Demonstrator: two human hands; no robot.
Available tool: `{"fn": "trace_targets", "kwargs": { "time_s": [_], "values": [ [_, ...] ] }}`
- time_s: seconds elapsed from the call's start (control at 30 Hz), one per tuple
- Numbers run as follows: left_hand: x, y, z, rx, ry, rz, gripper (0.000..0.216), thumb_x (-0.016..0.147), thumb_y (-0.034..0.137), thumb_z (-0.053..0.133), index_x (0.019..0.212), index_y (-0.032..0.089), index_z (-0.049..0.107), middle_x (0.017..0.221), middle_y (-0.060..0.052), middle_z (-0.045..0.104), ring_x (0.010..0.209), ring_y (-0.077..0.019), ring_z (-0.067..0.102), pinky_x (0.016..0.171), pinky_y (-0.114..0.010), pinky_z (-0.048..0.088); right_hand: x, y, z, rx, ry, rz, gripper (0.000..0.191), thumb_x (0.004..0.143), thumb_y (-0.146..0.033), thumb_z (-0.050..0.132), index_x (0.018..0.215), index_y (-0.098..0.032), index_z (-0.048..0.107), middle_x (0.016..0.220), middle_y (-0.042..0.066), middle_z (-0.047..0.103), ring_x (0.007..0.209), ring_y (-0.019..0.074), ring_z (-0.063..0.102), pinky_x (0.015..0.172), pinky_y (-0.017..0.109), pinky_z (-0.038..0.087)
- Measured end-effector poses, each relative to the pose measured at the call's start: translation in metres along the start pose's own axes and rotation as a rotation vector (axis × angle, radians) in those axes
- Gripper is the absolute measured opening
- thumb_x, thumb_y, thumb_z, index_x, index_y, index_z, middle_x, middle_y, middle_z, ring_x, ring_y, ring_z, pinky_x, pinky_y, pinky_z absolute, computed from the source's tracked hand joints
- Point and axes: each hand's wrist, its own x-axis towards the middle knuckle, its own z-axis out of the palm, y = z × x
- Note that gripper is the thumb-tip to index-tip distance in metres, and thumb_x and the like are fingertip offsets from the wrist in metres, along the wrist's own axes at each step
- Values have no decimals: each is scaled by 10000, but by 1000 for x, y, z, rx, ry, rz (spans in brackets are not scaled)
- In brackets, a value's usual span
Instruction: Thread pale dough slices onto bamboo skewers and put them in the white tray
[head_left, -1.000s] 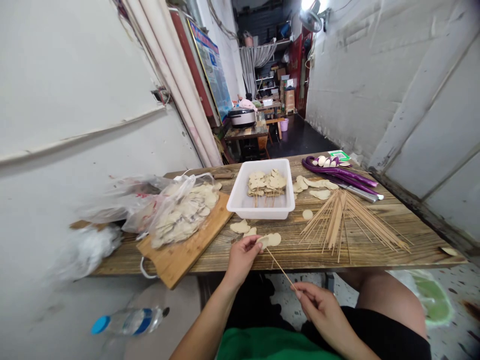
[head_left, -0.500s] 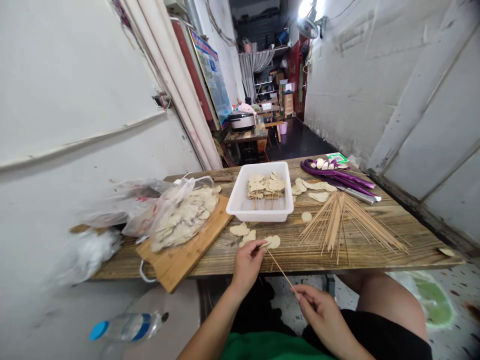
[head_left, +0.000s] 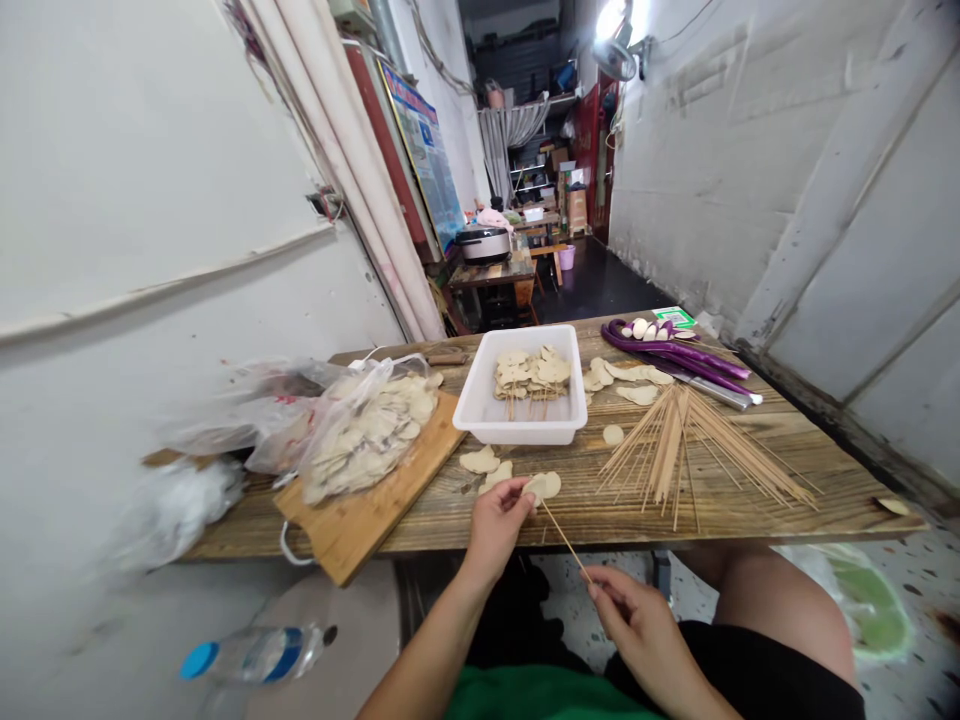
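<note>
Between thumb and fingers, my left hand [head_left: 499, 525] pinches a thin pale slice [head_left: 537, 487] over the table's front edge. My right hand [head_left: 630, 610] is closed on the lower end of a bamboo skewer [head_left: 566, 543]. The skewer slants up to the left, its upper end meeting the slice; I cannot tell how far it goes in. Several loose slices [head_left: 480, 460] lie beside my left hand. Behind them stands a white plastic tub [head_left: 517, 432], holding skewered slices [head_left: 532, 370]. A fan of bamboo skewers [head_left: 679, 450] is spread to the right.
A wooden cutting board [head_left: 409, 510] on the left bears a plastic bag of slices [head_left: 367, 435]. Long purple eggplants [head_left: 682, 355] and a knife [head_left: 720, 390] lie at the back right. A plastic bottle [head_left: 255, 655] is below the table on the left.
The pinched slice now shows more of its face beside my left fingers, and the skewer's upper end has shifted slightly right. My right hand has hardly moved.
</note>
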Motion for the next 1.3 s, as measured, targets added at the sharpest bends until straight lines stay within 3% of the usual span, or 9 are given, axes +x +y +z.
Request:
{"fn": "trace_targets", "kwargs": {
  "time_s": [0.3, 0.73, 1.03, 1.3],
  "values": [
    [7, 12, -5, -226, -24, -145, 273, 614, 295, 757, 779, 118, 629, 661, -13, 636, 544, -85, 558, 570, -203, 432, -1, 11, 2, -3, 25, 6, 405, 871, -432, 473, 1048, -138, 689, 534, 12, 587, 491, 161, 557, 489, 229, 456],
    [8, 24, -10, -349, -57, -292, 408, 519, 341, 822, 806, 84, 689, 745, -64, 656, 589, -94, 566, 559, -209, 479, 1, 24, 1, 10, 49, -43, 367, 874, -413, 493, 1046, -175, 713, 545, 15, 599, 522, 169, 588, 536, 239, 477],
    [8, 23, -6, -422, -37, -320, 332, 553, 265, 815, 792, 87, 667, 709, -55, 648, 543, -73, 563, 518, -180, 480, 3, 29, 9, 44, 77, -80, 404, 889, -431, 459, 1043, -140, 692, 528, 9, 576, 504, 156, 571, 520, 227, 465],
    [9, 16, 3, -353, -29, -273, 336, 580, 301, 780, 803, 91, 643, 640, -39, 641, 518, -73, 552, 486, -169, 437, 6, 26, 16, 12, 72, -86, 421, 912, -434, 414, 1042, -116, 658, 516, -5, 551, 472, 142, 540, 484, 215, 431]
  ]
}}
